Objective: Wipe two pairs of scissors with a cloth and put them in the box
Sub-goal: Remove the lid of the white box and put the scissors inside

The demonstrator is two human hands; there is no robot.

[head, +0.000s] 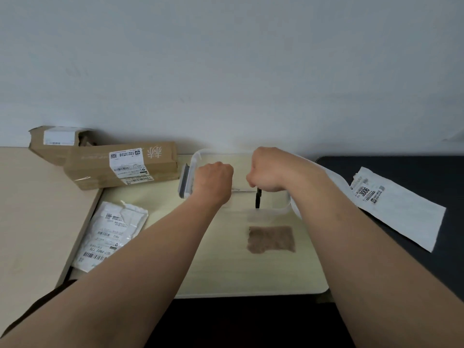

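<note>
Far-left corner of the tabletop (226,272): two cardboard parcels (120,167). A white mailer (110,234) lies at the left edge.

The clear box (272,210) stands at the far edge, centre, with both hands above it.

Left hand (213,180): fingers curled downward; whether they grip anything cannot be told.

The scissors (257,198) are over the box interior, between the two hands. A pale blade runs left to right toward the left hand, and a black handle hangs toward the near wall.

Right hand (267,172): fingers curled tight directly above that handle, judged to be holding the pair. The right hand is therefore the nearer, and release looks like a short drop straight down. A second pair is not discernible.

The brown cloth (271,239) lies flat just nearside of the box, untouched. A second mailer (401,209) lies toward the right edge.
</note>
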